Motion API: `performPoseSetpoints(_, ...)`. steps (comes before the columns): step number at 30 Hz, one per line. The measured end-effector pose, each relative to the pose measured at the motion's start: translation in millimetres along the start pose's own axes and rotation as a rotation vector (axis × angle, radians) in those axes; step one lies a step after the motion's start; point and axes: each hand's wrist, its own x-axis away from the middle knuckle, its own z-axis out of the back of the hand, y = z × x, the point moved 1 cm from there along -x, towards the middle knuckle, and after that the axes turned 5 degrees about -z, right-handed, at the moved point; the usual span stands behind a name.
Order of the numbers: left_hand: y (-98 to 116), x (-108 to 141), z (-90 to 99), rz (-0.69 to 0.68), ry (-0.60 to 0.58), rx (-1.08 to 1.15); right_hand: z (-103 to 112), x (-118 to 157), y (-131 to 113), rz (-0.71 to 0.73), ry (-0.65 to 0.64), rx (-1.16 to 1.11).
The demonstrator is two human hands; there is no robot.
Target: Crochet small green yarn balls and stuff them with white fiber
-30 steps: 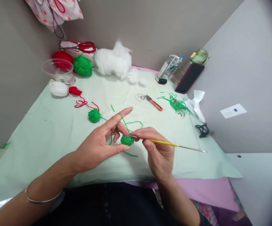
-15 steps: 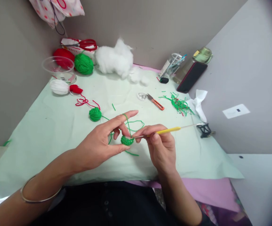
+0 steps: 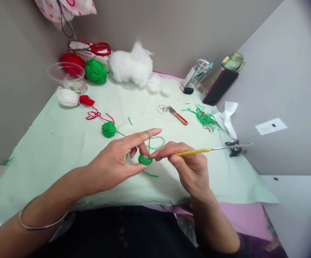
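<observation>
Between the thumb and fingers of my left hand (image 3: 114, 161) is a small round green crochet piece (image 3: 145, 159). Green yarn loops over my outstretched left index finger and runs down to the piece. My right hand (image 3: 189, 165) grips a crochet hook (image 3: 194, 152) with a yellow handle. Its near tip meets the right edge of the piece; the metal other end points right. A small green yarn ball (image 3: 108, 129) lies beyond my left hand, its strand leading toward my fingers. A loose green tail sticks out below the piece.
Orange thread snips (image 3: 178, 115) lie beyond my right hand, beside green yarn scraps (image 3: 205, 118). Farther back are white stuffing (image 3: 131, 66), a large green yarn ball (image 3: 95, 71), a clear tub (image 3: 66, 77), red scissors (image 3: 100, 48) and a phone (image 3: 220, 87). A black clip (image 3: 233, 148) sits right.
My right hand has shifted slightly right and turned, so the hook's far end reaches farther right. The yarn from my left index finger to the piece now hangs nearly straight.
</observation>
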Motion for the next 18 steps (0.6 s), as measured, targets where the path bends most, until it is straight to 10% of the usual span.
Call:
performPoseSetpoints(10, -7.2, -0.7, -4.6, -0.043, 0.038, -0.008, -2.3, -7.3, -8.9, 0.163, -0.133, 0.378)
performPoseSetpoints(18, -7.0, 0.8, -14.8, 0.182, 0.266, 0.109, -25.6, 8.6, 7.9, 0.54, 0.167, 0.858)
